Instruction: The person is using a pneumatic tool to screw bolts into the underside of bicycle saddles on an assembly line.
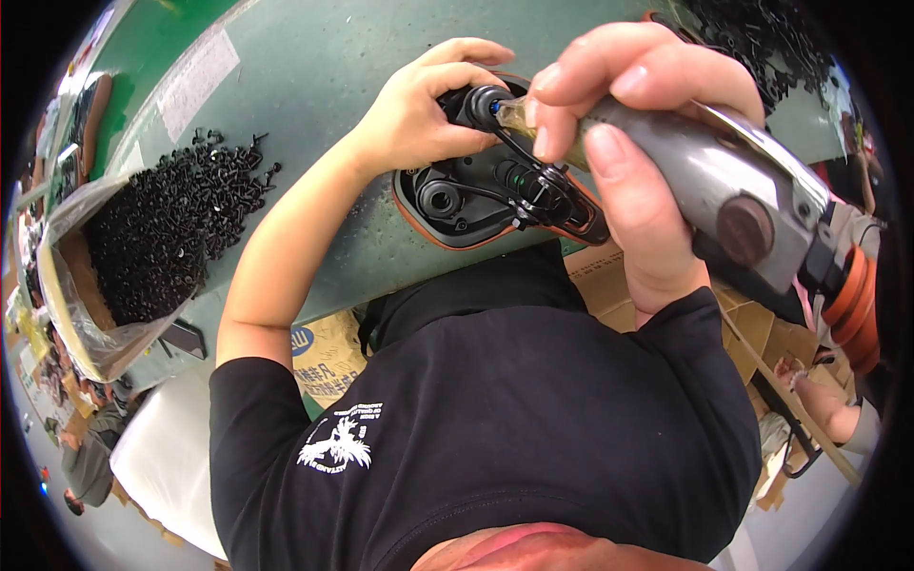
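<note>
Housing (pixel 476 195) lies under left hand (pixel 419 109), beside driver (pixel 705 181).

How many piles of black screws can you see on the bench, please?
2: one large pile at the left, spilling from a plastic bag, and another pile at the upper right, cut off by the picture's edge. More may lie out of view.

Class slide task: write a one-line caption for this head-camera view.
Left hand steadies a black housing on the green table while the right hand presses a power screwdriver to it.
</note>
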Motion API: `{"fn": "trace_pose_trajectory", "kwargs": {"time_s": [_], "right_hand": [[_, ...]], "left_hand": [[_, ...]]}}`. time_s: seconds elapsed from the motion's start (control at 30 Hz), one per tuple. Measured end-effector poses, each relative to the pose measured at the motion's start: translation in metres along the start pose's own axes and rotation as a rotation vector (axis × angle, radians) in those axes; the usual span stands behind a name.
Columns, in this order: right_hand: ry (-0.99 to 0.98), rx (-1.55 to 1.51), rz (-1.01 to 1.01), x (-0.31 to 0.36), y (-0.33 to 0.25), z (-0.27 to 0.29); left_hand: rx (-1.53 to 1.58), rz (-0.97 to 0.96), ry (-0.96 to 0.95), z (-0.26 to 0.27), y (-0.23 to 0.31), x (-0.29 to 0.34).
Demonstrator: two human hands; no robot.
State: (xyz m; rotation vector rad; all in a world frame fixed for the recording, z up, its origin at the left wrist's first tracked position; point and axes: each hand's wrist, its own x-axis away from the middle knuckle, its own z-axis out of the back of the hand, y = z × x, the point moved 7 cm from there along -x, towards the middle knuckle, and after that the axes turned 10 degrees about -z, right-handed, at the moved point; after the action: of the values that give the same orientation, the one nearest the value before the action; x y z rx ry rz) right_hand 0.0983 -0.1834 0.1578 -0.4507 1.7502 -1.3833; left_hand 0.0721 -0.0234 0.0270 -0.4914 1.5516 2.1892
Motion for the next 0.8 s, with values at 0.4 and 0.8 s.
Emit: {"fn": "trace_pose_trajectory", "kwargs": {"time_s": [0.4,0.8], "right_hand": [[-0.170,0.123,0.085,-0.007,0.001,-0.007],[-0.087,0.105,0.123,-0.004,0.021,-0.013]], "left_hand": [[0.102,0.028,-0.022,-0.004,-0.014,0.007],[0.062,-0.001,0.063,-0.002,-0.021,0.013]]}}
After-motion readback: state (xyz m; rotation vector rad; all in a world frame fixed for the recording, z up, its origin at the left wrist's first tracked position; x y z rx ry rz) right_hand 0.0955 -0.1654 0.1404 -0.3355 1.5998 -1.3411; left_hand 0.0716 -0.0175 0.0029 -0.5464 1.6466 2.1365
